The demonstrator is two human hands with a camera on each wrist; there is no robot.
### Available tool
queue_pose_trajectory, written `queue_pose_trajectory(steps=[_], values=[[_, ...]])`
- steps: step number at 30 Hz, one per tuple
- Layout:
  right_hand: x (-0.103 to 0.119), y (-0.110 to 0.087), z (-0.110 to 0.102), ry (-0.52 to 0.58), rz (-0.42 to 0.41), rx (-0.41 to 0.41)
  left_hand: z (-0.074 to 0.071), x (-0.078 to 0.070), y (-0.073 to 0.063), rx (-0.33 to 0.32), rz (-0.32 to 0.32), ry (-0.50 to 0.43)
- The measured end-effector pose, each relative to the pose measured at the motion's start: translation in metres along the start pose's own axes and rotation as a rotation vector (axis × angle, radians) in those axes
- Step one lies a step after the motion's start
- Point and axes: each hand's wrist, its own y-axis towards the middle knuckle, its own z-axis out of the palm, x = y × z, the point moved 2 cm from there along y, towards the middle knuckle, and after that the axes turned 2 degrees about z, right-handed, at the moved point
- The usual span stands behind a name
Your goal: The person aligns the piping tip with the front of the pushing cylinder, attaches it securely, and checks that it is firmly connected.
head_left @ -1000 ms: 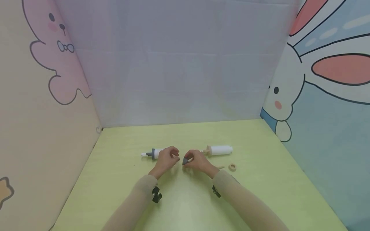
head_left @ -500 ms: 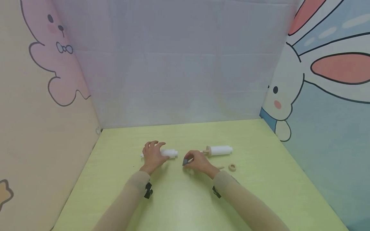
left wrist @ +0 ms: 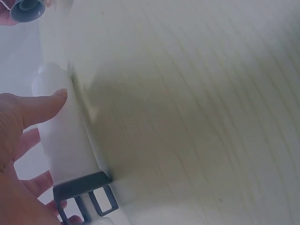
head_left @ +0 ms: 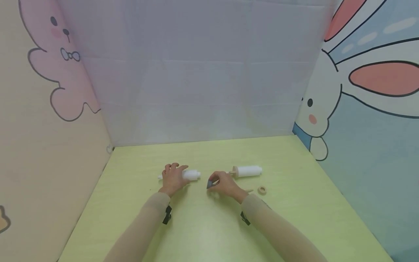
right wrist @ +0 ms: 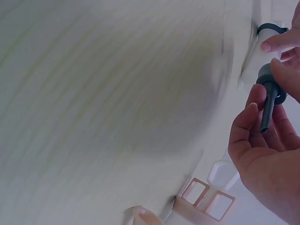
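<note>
My left hand (head_left: 173,181) grips a white syringe-like tube (head_left: 191,175) lying on the table. In the left wrist view its thumb lies across the white barrel (left wrist: 68,145), while the other fingers show along the far side. A dark grey collar (left wrist: 82,185) with two square loops sits at the barrel's near end; in the head view the hand hides it. To the right, my right hand (head_left: 225,184) pinches a dark grey nozzle cap (right wrist: 268,93) between thumb and fingers. Its thin spout points back toward the palm, and its round threaded opening (left wrist: 27,11) appears in the left wrist view.
Behind the right hand lies a second white tube (head_left: 248,171) with a beige collar (head_left: 235,171). A beige ring-shaped piece (head_left: 262,190) and a thin beige stick-like piece (head_left: 249,190) are near the right wrist. Printed side panels and a pale back sheet surround the yellow-green table (head_left: 209,233).
My left hand has moved left from beside the nozzle cap onto the white tube and settled its grip there. The right hand has stayed in place, holding the nozzle cap.
</note>
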Motion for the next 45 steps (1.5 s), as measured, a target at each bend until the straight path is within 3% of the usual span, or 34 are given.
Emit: queue_pose_trajectory(steps=[15, 29, 45], values=[[-0.006, -0.002, -0.003, -0.013, 0.031, 0.005, 0.014, 0.007, 0.003, -0.012, 0.015, 0.058], [-0.006, -0.003, -0.005, 0.004, 0.015, -0.005, 0.016, 0.007, 0.002, -0.042, 0.058, 0.115], [-0.004, -0.005, -0.009, 0.000, 0.014, -0.013, -0.001, -0.013, -0.011, -0.046, 0.096, 0.108]])
